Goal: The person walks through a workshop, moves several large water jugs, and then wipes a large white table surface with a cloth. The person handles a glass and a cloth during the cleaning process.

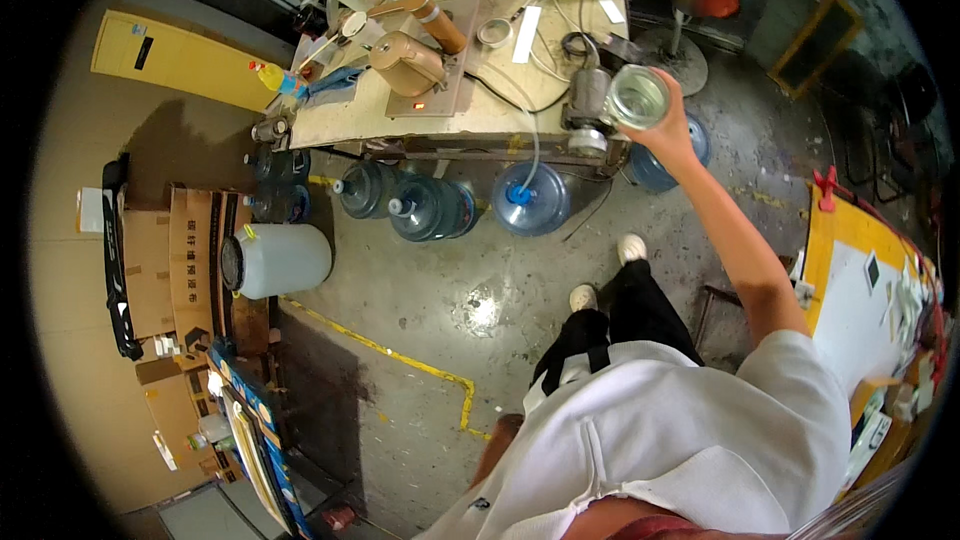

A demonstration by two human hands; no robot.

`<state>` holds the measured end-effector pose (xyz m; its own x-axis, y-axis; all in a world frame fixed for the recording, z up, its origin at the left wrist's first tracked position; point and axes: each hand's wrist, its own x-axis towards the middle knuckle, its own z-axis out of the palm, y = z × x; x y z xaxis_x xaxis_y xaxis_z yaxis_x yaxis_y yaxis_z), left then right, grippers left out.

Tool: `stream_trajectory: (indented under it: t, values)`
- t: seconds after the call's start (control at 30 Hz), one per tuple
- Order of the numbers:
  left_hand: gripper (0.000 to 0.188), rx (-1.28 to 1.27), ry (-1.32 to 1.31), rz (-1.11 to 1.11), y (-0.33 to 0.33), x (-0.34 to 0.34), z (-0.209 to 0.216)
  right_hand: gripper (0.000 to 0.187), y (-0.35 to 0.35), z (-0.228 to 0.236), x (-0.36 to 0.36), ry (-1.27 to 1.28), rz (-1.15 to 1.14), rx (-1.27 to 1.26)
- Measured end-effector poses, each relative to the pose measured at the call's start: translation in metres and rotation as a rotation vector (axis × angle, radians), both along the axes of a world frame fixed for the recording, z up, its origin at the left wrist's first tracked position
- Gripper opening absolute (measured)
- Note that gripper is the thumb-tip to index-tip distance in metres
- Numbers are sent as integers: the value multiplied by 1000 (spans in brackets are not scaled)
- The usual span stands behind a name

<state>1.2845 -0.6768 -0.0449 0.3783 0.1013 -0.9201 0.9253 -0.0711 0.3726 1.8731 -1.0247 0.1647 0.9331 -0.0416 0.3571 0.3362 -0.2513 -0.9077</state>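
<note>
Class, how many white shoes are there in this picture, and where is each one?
2: the right shoe is farther forward on the floor; the left shoe is farther back. Others may be hidden.

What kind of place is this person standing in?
Probably a workshop with a drinks corner: there's a kettle on a table, big water bottles on the grey floor, and a yellow line marked across it.
</note>
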Motion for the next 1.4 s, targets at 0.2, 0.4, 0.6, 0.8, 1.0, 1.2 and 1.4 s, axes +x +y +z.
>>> stream_trajectory:
  t: [0.2, 0.4, 0.6, 0.8, 1.0, 1.2, 1.4]
  values:
    - [23, 132, -4, 370, -89, 35, 34, 86, 68, -44, 158, 62, 28, -166]
    - [22, 250, 31, 714, -155, 95, 85, 89, 118, -96, 256, 115, 30, -135]
    - [21, 287, 69, 879, -221, 139, 113, 91, 130, -132, 302, 188, -34, -114]
    - [21, 298, 90, 1036, -300, 154, 124, 92, 137, -168, 336, 3, -51, -177]
    - [21, 331, 105, 1028, -358, 148, 127, 91, 112, -200, 359, -262, -202, -701]
    - [16, 207, 166, 1401, -418, 76, 43, 70, 129, -185, 299, -121, -378, -692]
    - [34, 599, -322, 1526, -344, 41, 120, 50, 228, -179, 126, -12, 450, -579]
